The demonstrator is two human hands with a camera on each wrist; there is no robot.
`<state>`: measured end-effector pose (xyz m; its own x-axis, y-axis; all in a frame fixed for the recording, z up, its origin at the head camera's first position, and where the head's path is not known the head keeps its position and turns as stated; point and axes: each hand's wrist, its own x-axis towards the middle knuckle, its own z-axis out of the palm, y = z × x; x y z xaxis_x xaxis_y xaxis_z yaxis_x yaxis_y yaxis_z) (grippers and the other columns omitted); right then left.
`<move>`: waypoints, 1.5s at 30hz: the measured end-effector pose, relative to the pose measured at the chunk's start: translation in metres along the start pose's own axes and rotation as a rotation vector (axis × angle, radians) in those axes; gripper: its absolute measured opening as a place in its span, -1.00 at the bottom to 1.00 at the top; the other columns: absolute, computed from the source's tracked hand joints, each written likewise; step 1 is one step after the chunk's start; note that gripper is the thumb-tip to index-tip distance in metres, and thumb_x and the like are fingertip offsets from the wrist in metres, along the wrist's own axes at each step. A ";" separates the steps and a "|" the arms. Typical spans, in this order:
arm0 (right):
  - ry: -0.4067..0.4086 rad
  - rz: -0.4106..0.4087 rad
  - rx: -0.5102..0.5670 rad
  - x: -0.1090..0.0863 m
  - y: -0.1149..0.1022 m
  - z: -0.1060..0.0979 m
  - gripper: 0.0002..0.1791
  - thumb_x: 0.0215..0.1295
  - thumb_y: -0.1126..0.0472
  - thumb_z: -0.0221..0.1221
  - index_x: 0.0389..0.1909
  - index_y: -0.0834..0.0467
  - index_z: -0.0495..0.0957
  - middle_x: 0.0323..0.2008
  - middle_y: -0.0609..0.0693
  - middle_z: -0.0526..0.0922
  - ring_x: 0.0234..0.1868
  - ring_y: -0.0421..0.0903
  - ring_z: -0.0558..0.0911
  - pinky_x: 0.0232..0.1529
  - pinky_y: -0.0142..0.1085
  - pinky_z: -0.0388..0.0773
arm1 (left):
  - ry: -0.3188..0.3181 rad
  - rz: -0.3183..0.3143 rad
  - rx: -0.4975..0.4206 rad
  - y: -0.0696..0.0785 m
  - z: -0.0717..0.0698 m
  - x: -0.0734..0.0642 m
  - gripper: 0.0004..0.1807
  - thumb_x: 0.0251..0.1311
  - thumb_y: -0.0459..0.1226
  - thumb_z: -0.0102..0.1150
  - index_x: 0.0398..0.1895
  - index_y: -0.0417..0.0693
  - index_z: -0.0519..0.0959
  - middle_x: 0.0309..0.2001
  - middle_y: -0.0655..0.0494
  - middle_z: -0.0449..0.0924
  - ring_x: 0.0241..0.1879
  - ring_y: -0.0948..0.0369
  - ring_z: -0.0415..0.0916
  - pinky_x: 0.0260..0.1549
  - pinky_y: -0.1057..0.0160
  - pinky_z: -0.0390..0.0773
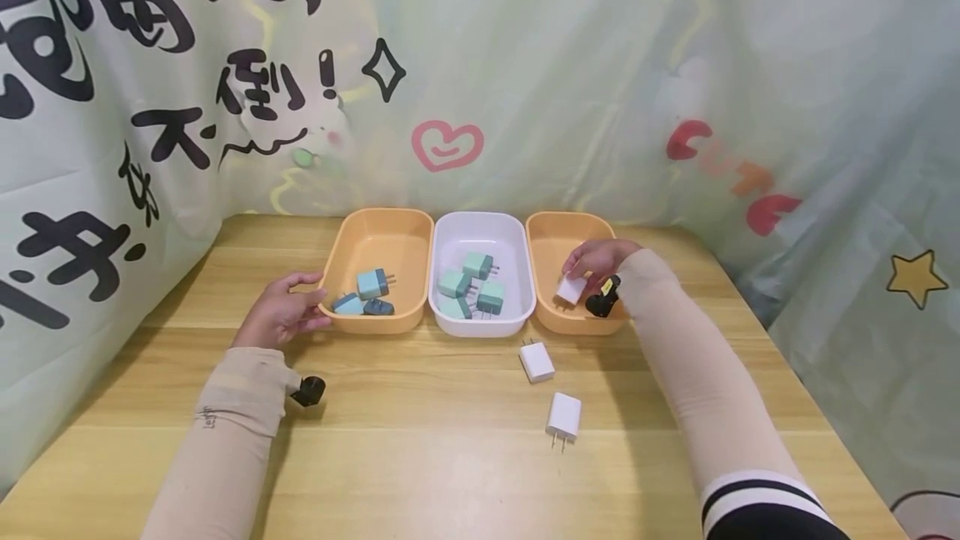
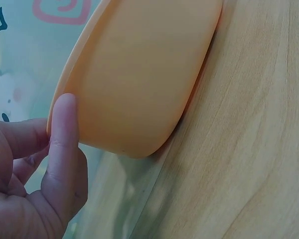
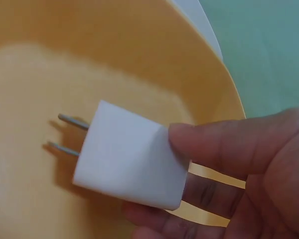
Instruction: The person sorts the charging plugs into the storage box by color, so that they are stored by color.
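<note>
Over the right orange tray [image 1: 551, 244], my right hand [image 1: 600, 261] pinches a white charger plug [image 3: 132, 157] between thumb and fingers. Its two metal prongs point away from the palm, down toward the tray floor. My left hand [image 1: 283, 312] holds the near left corner of the left orange tray [image 2: 139, 64], its thumb against the outer wall. In that tray lie several blue charger plugs [image 1: 371, 282]. Two more white charger plugs, a nearer one [image 1: 564, 416] and a farther one [image 1: 536, 362], lie on the table in front of the right tray.
Between the orange trays stands a white tray [image 1: 483, 224] with several mint-green charger plugs [image 1: 477, 264] in it. All three trays sit side by side at the back of the wooden table [image 1: 420, 457]. A printed curtain [image 1: 570, 65] hangs close behind them.
</note>
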<state>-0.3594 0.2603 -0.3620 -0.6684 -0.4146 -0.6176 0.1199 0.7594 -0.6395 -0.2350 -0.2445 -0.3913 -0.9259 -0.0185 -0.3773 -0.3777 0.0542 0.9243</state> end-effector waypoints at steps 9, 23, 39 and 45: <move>-0.005 0.000 -0.003 0.001 -0.005 0.000 -0.63 0.51 0.28 -0.10 0.20 0.44 0.29 -0.14 0.12 0.55 -0.25 -0.07 0.63 -0.39 -0.41 0.58 | 0.002 -0.003 0.007 0.002 0.000 -0.001 -0.38 0.43 -0.39 -0.05 0.51 -0.08 0.09 -0.06 -0.17 0.27 -0.38 0.20 0.50 -0.16 0.21 0.70; 0.107 0.093 0.153 -0.006 -0.008 0.006 -0.52 0.45 0.32 -0.10 0.34 0.37 0.19 0.17 0.22 0.32 0.07 0.10 0.46 0.04 -0.13 0.52 | 0.004 -0.003 0.008 -0.002 0.000 0.003 -0.39 0.43 -0.39 -0.03 0.50 -0.10 0.10 -0.10 -0.16 0.32 -0.42 0.20 0.53 -0.22 0.23 0.71; 0.187 0.016 0.192 -0.040 -0.008 0.016 -0.47 0.56 0.10 -0.29 0.37 0.35 0.13 0.20 0.31 0.33 0.12 0.20 0.46 0.10 -0.01 0.51 | -0.012 0.005 0.002 0.001 0.000 -0.002 -0.38 0.43 -0.40 -0.04 0.50 -0.13 0.07 -0.11 -0.19 0.33 -0.43 0.20 0.55 -0.23 0.24 0.71; 0.184 -0.043 0.239 -0.056 -0.005 0.021 -0.45 0.58 0.09 -0.30 0.39 0.38 0.08 0.23 0.36 0.30 0.18 0.27 0.42 0.16 0.04 0.48 | -0.010 -0.003 -0.008 0.000 0.001 -0.003 -0.36 0.42 -0.39 -0.02 0.51 -0.10 0.07 -0.10 -0.16 0.32 -0.42 0.20 0.54 -0.22 0.24 0.71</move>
<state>-0.3075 0.2696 -0.3341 -0.7958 -0.3295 -0.5081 0.2434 0.5944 -0.7665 -0.2324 -0.2431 -0.3903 -0.9248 -0.0085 -0.3804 -0.3804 0.0466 0.9237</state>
